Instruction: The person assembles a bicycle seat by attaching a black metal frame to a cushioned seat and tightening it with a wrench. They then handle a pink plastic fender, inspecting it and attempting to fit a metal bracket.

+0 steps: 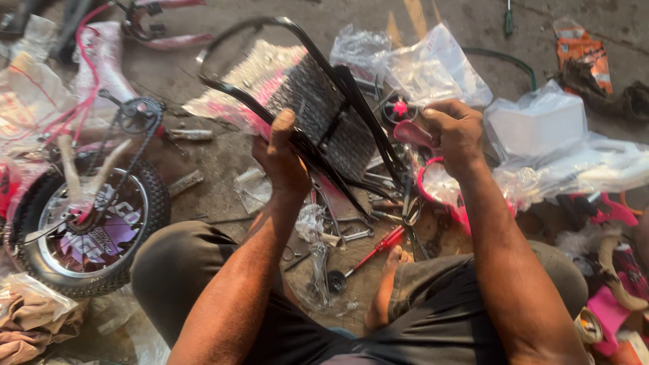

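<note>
Largest in view, at the left edge of the frame, a small bicycle wheel [91, 226] with a knobbly black tyre and purple-lettered rim lies on the concrete floor [216, 149], its chain and crank [138, 115] above it. In the centre, held up off the ground, is a black metal rear carrier rack [318, 108] with a mesh plate and a curved tubular loop that arcs toward the top of the frame.

The left hand [280, 159] grips the rack's lower rail, fingers curled under it and the thumb pressed flat along the top. The right hand [453, 132], right of centre, has its fingers closed around the rack's stays and a pink part [412, 134]; exactly what the fingertips pinch is hidden.

Clear plastic bags [433, 64] lie at the upper right, with a pink ring [433, 186] below the right hand. Smallest, at lower centre between the knees, are a red-handled screwdriver [372, 250] and spanners [351, 235].

To handle the rack well, I judge the left hand should keep the frame steady while the right lines up the thin stays, since they look springy and apt to twist apart.
</note>
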